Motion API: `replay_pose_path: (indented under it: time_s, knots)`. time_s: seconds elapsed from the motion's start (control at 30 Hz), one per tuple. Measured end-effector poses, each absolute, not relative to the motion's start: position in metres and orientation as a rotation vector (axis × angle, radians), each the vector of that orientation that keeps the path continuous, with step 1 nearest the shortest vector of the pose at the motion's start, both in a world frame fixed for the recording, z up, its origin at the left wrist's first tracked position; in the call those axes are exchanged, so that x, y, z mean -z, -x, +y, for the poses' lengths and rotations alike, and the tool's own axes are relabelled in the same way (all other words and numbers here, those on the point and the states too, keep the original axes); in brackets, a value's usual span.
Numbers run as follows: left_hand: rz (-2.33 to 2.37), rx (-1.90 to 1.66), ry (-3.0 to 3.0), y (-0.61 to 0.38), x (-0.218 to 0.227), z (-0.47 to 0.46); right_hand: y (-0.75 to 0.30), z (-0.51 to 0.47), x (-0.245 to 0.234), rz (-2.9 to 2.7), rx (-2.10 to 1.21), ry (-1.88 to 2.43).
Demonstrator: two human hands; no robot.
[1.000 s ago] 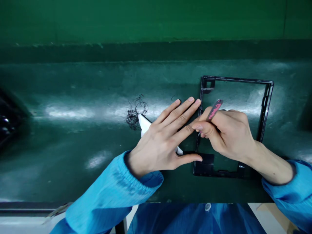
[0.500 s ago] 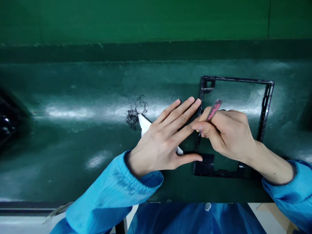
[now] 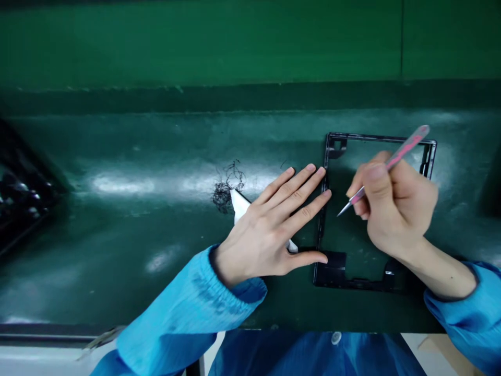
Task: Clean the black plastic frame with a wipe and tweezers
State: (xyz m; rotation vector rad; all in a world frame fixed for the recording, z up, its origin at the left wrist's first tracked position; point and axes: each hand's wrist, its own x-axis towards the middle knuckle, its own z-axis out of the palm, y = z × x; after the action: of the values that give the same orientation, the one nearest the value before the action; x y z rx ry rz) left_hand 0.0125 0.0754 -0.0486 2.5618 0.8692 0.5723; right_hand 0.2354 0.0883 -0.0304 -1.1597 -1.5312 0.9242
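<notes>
A black rectangular plastic frame [image 3: 323, 219] lies flat on the green tabletop, its middle open. My left hand [image 3: 270, 230] is spread palm down, fingertips on the frame's left side and thumb near its lower left corner. Partly under that palm is a folded white cloth or paper [image 3: 239, 205]. My right hand [image 3: 399, 203] pinches a slim tool [image 3: 405, 148] with a pink-patterned handle and a pointed metal tip; whether it is a knife or tweezers is unclear. The tip hovers over the frame's opening, apart from the left side. My right hand and wrist hide part of the frame's right side.
A tangle of thin black plastic-looking strands [image 3: 223, 196] lies left of the white piece. Shiny black objects [image 3: 21, 190] stand at the far left. A raised green panel [image 3: 195, 47] runs along the back of the green table [image 3: 117, 245].
My right hand has moved right, away from the frame's left side and my left fingers, so the tool's tip now shows. The left hand keeps its place on the frame. The view has shifted slightly.
</notes>
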Motion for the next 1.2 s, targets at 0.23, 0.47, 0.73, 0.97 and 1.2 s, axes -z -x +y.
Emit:
replay_pose_path:
  time_s: [0.23, 0.47, 0.73, 0.97, 1.2]
  knots:
    - [0.893, -0.547, -2.522, -0.014, 0.046, 0.074, -0.259, 0.061, 0.007, -1.320, -0.891, 1.241]
    - [0.886, -0.541, -2.524, -0.015, 0.046, 0.075, -0.277, 0.031, 0.008, -1.470, -0.960, 1.357]
    - [0.877, -0.529, -2.531, -0.013, 0.047, 0.076, -0.274, 0.035, 0.011, -1.665, -1.009, 1.237]
    - [0.883, -0.535, -2.521, -0.012, 0.049, 0.076, -0.277, 0.033, 0.012, -1.714, -1.165, 1.272]
    - [0.903, -0.585, -2.517, -0.012, 0.051, 0.076, -0.279, 0.029, 0.017, -1.800, -1.222, 1.162]
